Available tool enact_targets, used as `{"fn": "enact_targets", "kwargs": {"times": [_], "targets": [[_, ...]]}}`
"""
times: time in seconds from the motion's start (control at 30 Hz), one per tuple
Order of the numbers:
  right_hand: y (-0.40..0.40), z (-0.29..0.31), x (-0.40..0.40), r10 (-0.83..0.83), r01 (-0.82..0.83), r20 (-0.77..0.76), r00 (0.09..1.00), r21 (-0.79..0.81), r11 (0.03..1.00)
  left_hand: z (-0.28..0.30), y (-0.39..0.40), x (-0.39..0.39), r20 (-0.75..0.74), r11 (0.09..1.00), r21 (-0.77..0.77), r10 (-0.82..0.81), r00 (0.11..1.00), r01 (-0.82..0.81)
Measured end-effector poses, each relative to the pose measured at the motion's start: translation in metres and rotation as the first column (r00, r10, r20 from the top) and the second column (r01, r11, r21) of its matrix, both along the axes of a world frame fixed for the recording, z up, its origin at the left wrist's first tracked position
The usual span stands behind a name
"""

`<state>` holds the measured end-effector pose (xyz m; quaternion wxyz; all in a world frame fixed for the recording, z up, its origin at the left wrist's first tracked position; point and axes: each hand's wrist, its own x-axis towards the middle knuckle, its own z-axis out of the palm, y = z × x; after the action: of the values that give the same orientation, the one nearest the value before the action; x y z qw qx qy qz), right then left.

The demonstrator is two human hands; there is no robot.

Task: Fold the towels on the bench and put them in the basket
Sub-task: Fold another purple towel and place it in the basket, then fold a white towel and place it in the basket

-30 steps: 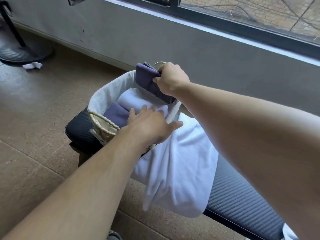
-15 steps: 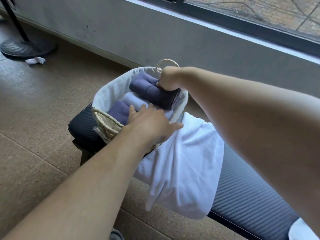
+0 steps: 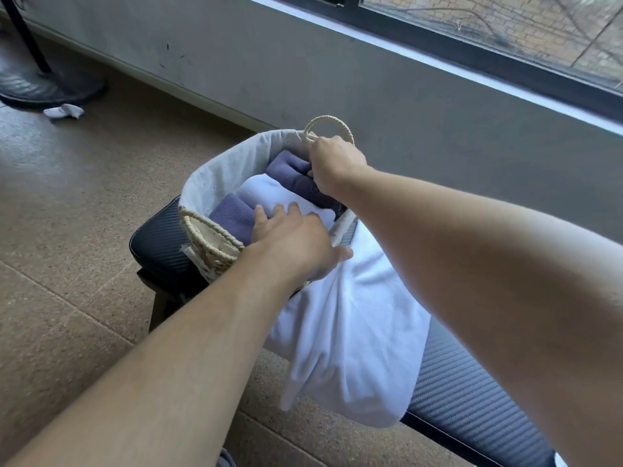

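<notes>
A brown speckled floor is stretching out under a grey wall that is carrying a dark-framed window, and a padded dark desk is running along in front of that wall. At the desk's left end a woven basket with a pale cloth lining and rope handles is sitting. Three folded towels are lying inside it side by side: a purple towel nearest the left rim, a white folded towel in the middle, and a dark purple towel at the far side.

The right hand is reaching into the far side of the basket, its fingers curling down around the edge of the dark purple towel and gripping it, just below the far rope handle. The left hand is lying over the near rim with its fingers stretched out flat and released, pressing on the white folded towel and touching the purple towel beside it (the thumb is pointing toward the right).

Just beside the basket, a large unfolded white towel is draping over the desk's front edge and hanging toward the floor. Far off at the upper left, a dark round stand base is resting on the floor with a small crumpled white scrap near it.
</notes>
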<state>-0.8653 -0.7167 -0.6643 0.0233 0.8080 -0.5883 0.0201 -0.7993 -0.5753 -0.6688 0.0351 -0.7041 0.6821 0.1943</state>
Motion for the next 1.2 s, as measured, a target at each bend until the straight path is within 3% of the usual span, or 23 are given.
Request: {"fn": "enact_targets", "kwargs": {"times": [0.07, 0.13, 0.23, 0.33, 0.43, 0.5, 0.6, 0.73, 0.87, 0.97, 1.03, 1.1, 1.13, 1.2], "targets": [[0.002, 0.001, 0.0, 0.059, -0.06, -0.012, 0.998, -0.126, 0.99, 0.0, 0.0, 0.001, 0.017, 1.0, 0.006, -0.005, 1.0, 0.005], [-0.001, 0.007, 0.001, 0.07, -0.07, -0.001, 0.998, -0.14, 0.988, 0.001, 0.0, 0.001, 0.019, 1.0, 0.01, -0.011, 1.0, 0.011], [-0.006, 0.012, 0.002, 0.053, -0.051, -0.057, 0.997, 0.039, 0.998, 0.0, 0.001, 0.001, 0.024, 1.0, 0.01, -0.016, 1.0, 0.016], [-0.001, 0.004, 0.002, 0.153, -0.089, -0.294, 0.944, 0.219, 0.972, -0.003, 0.001, 0.001, 0.027, 0.999, 0.008, -0.034, 0.999, 0.034], [0.003, -0.004, -0.005, 0.17, -0.106, -0.293, 0.941, 0.222, 0.969, -0.004, 0.002, 0.002, 0.017, 0.999, -0.011, -0.037, 0.999, 0.037], [0.007, 0.004, -0.01, 0.176, -0.132, -0.197, 0.964, 0.218, 0.967, -0.002, 0.001, 0.002, 0.004, 0.999, -0.036, -0.02, 1.0, 0.02], [0.014, 0.022, -0.025, 0.096, -0.105, 0.078, 0.992, 0.113, 0.988, -0.002, 0.0, -0.002, 0.014, 0.999, -0.047, 0.008, 1.0, -0.007], [0.038, 0.039, -0.064, 0.121, -0.091, 0.351, 0.929, -0.099, 0.991, -0.002, 0.002, -0.022, 0.033, 0.99, -0.137, 0.026, 0.999, -0.021], [0.092, 0.03, -0.121, 0.077, -0.011, 0.523, 0.849, -0.128, 0.992, 0.003, 0.011, -0.05, -0.021, 0.955, -0.29, -0.07, 0.997, 0.061], [0.141, 0.006, -0.171, -0.084, 0.092, 0.524, 0.847, 0.011, 0.996, 0.007, 0.024, -0.072, -0.116, 0.879, -0.456, -0.213, 0.97, 0.139], [0.172, -0.019, -0.201, -0.291, 0.16, 0.506, 0.812, 0.286, 0.945, 0.008, 0.033, -0.083, -0.221, 0.887, -0.453, -0.207, 0.953, 0.087], [0.197, -0.041, -0.222, -0.491, 0.165, 0.457, 0.742, 0.584, 0.795, 0.003, 0.041, -0.091, -0.19, 0.932, -0.348, -0.178, 0.966, 0.103], [0.205, -0.05, -0.229, -0.536, 0.152, 0.441, 0.72, 0.654, 0.741, -0.004, 0.044, -0.093, -0.113, 0.953, -0.263, -0.182, 0.977, 0.148], [0.213, -0.06, -0.236, -0.569, 0.146, 0.471, 0.674, 0.671, 0.727, -0.024, 0.049, -0.094, 0.023, 0.975, -0.053, -0.214, 0.977, 0.215]]}}
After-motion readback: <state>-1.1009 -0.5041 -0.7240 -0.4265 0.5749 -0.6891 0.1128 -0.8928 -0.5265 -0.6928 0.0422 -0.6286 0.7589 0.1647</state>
